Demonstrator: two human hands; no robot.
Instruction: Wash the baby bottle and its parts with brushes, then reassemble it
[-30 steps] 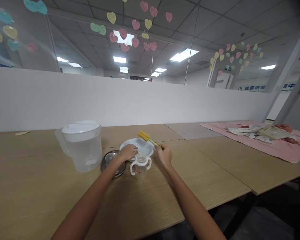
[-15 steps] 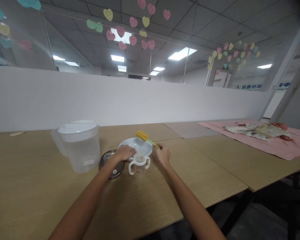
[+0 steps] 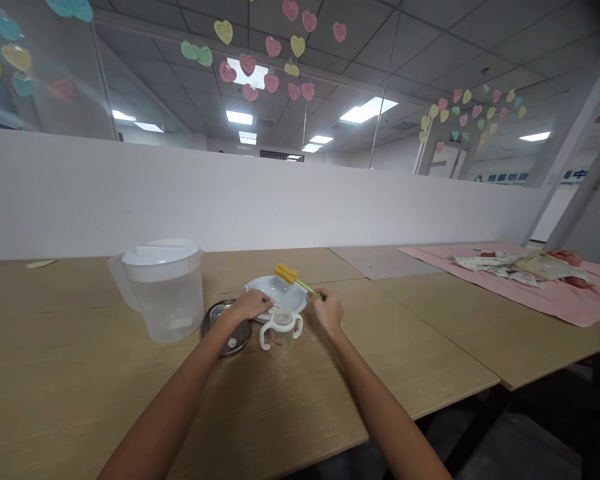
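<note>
Wooden surface (image 3: pixel 280 413): brush (image 3: pixel 286 272) grasped by bowl (image 3: pixel 287 298)

Right hand (image 3: pixel 331 312): fingers closed round the brush's green handle. Left hand (image 3: pixel 253 304): fingers bent at the bowl, grip unclear. A two-handled bottle (image 3: pixel 281 339) stands in front, partly hiding the bowl.

An office-like room: tiled ceiling (image 3: pixel 445 57), light panels (image 3: pixel 369 111), glass partition (image 3: pixel 155 80) with heart-shaped notes (image 3: pixel 247 65), long wooden tables (image 3: pixel 405 333)
</note>
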